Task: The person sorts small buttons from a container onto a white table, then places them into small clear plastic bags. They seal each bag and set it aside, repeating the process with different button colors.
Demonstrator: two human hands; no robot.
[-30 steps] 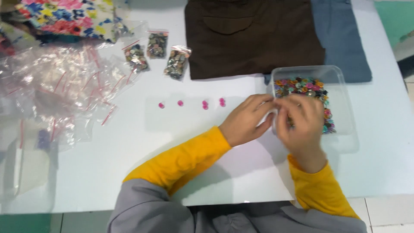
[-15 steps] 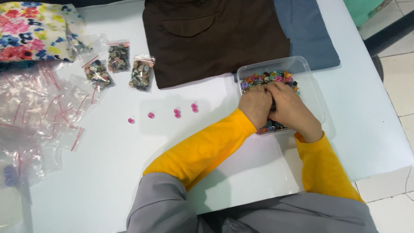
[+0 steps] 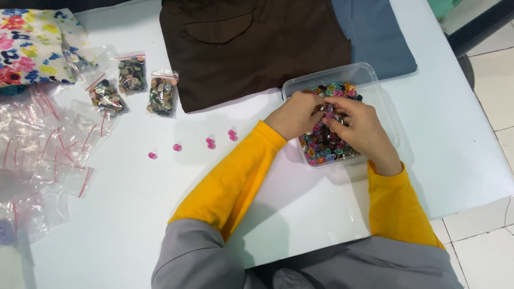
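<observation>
Both hands in clear tub (image 3: 375, 80) of mixed buttons (image 3: 326, 144), right of centre; left hand (image 3: 294, 115) and right hand (image 3: 361, 128) fingertips pinch together over pile, what they pinch unclear. Pink buttons (image 3: 209, 142) in row at centre-left.

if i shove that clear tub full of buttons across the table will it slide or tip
The clear plastic tub looks low and wide, so it would probably slide on the smooth white table rather than tip. The loose buttons inside would likely shift and rattle. Both the left hand and right hand are in it, which may damp the slide.

Sewing workroom: folded brown fabric (image 3: 257, 48), bagged buttons (image 3: 133, 75), button tray (image 3: 375, 80), white table (image 3: 134, 203).
</observation>
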